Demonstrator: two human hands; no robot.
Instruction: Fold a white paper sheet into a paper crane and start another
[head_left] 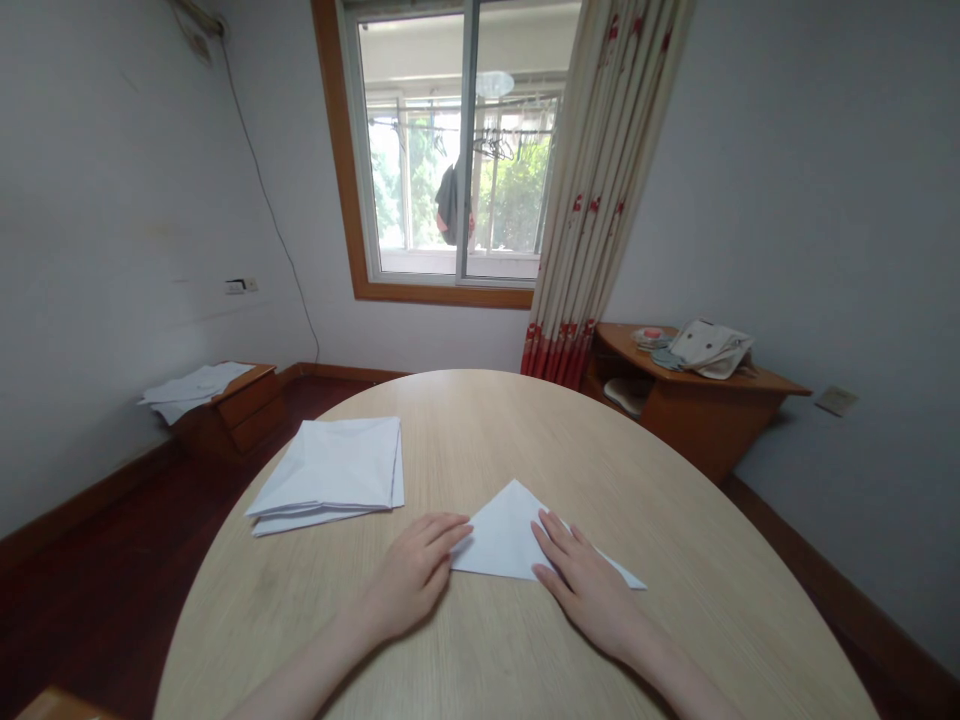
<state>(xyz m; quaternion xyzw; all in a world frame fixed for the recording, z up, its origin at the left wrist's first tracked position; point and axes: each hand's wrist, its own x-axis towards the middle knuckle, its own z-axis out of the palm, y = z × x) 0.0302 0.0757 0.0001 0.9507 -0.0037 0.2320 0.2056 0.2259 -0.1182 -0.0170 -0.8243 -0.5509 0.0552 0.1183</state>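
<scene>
A white paper sheet folded into a triangle (517, 540) lies flat on the pale wood-grain oval table (480, 420), just in front of me. My right hand (589, 590) rests flat across its right part, fingers spread on the paper. My left hand (416, 575) lies beside its left corner, fingertips at or touching the paper's edge, with the fingers slightly curled. Neither hand grips anything. To the left, apart from both hands, sits a stack of folded white paper (326, 475).
A low wooden cabinet (251, 400) with loose white paper stands at the left wall. A wooden corner shelf (697, 410) holds a cloth bag and small items at the right. The oval table's edge curves around, with dark red floor beyond it.
</scene>
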